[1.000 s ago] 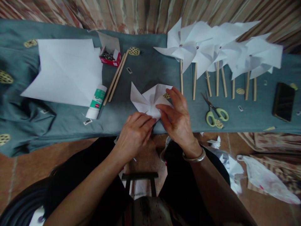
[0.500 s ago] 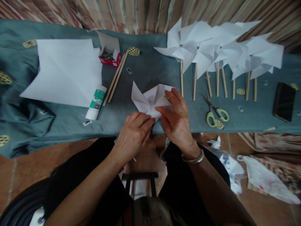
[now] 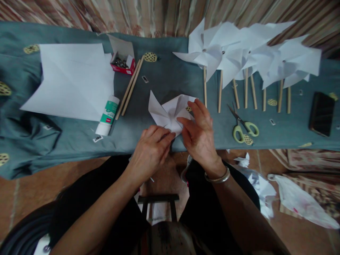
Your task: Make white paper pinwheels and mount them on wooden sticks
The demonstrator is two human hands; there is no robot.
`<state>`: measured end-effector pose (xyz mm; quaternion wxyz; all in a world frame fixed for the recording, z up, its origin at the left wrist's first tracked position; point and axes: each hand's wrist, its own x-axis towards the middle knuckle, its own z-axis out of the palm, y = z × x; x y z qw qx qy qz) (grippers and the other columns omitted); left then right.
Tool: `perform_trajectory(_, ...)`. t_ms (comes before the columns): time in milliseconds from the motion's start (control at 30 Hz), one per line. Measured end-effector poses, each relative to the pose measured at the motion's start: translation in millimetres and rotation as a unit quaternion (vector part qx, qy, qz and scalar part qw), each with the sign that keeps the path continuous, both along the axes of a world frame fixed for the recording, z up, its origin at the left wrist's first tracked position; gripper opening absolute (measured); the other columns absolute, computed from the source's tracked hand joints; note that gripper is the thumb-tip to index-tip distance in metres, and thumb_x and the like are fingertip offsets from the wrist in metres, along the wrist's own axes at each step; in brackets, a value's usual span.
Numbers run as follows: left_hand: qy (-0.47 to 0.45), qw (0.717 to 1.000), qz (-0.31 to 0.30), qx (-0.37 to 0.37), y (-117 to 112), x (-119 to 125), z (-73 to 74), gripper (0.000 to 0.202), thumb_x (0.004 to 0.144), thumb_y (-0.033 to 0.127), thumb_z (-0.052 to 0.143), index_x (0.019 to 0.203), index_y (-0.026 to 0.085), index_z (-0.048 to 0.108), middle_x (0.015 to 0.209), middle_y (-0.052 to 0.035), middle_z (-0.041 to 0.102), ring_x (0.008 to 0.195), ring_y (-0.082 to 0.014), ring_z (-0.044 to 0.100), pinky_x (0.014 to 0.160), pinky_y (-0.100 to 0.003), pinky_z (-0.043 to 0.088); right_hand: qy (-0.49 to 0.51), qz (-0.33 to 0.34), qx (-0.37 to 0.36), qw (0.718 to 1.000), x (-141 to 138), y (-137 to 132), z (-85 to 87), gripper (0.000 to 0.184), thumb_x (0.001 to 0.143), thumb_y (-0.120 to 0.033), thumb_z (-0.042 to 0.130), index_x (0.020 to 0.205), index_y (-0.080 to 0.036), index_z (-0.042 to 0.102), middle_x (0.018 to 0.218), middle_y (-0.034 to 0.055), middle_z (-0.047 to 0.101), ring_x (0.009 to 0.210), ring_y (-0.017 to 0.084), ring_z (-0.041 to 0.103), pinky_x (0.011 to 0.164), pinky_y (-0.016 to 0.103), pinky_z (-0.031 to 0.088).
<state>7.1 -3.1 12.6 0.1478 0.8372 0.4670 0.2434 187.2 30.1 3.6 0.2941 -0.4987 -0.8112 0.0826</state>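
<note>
A half-folded white paper pinwheel point(image 3: 166, 109) lies on the teal cloth point(image 3: 164, 76) near the table's front edge. My left hand point(image 3: 151, 150) presses its fingertips together on the paper's near corner. My right hand point(image 3: 199, 132) rests on the paper's right side, thumb and forefinger pinching a folded flap toward the centre. A silver bangle point(image 3: 217, 177) circles my right wrist.
Several finished pinwheels on wooden sticks point(image 3: 247, 56) lie at the back right. Green scissors point(image 3: 243, 125), a dark phone point(image 3: 321, 113), a glue stick point(image 3: 107, 115), two loose sticks point(image 3: 130, 86), a red box of pins point(image 3: 123, 62) and large white sheets point(image 3: 71, 79) surround the work. Paper scraps point(image 3: 300, 202) litter the floor.
My right hand's fingers shifted slightly over the flap and back; the left hand stays pressed on the near corner. Nothing else moved.
</note>
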Motion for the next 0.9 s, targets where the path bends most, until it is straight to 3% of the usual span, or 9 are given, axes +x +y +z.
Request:
perform_trajectory(433,0.004,1.000,-0.004,-0.008,0.6,0.0,-0.2,0.026,0.092,0.017,0.050,0.115,0.014,0.063,0.105,-0.0110,0.066,0.098,-0.0246,0.054,0.080,-0.041,0.049,-0.016,-0.007,0.025,1.000,-3.8,-1.1,-0.4,0.029,0.087,-0.011,0.046,0.102,-0.028,0.063,0.143,0.0027,0.046,0.142,0.029,0.031,0.108,0.055,0.042)
perform_trajectory(533,0.004,1.000,-0.003,-0.005,0.8,0.0,-0.3,0.026,0.092,0.017,0.051,0.115,0.015,0.062,0.106,-0.0107,0.066,0.098,-0.0246,0.055,0.080,-0.041,0.049,0.001,0.000,0.007,1.000,-3.9,-1.1,-0.7,0.030,0.086,-0.011,0.045,0.103,-0.029,0.064,0.144,0.0022,0.044,0.143,0.030,0.030,0.109,0.056,0.038)
perform_trajectory(733,0.016,1.000,0.004,0.017,-0.2,0.3,-0.6,0.025,0.093,0.018,0.050,0.114,0.015,0.063,0.104,-0.0106,0.066,0.097,-0.0244,0.055,0.078,-0.041,0.049,0.024,0.004,-0.024,0.999,-3.8,-1.9,-1.2,0.039,0.091,-0.018,0.043,0.120,-0.040,0.058,0.145,-0.0029,0.044,0.145,0.031,0.026,0.110,0.062,0.035)
perform_trajectory(900,0.016,1.000,0.002,0.017,-0.1,0.3,-0.3,0.025,0.092,0.018,0.051,0.114,0.012,0.063,0.103,-0.0112,0.067,0.096,-0.0249,0.055,0.079,-0.041,0.049,-0.005,-0.008,0.009,1.000,-5.3,-1.7,-1.1,0.032,0.088,-0.012,0.045,0.105,-0.031,0.064,0.143,0.0018,0.046,0.143,0.027,0.030,0.111,0.054,0.038)
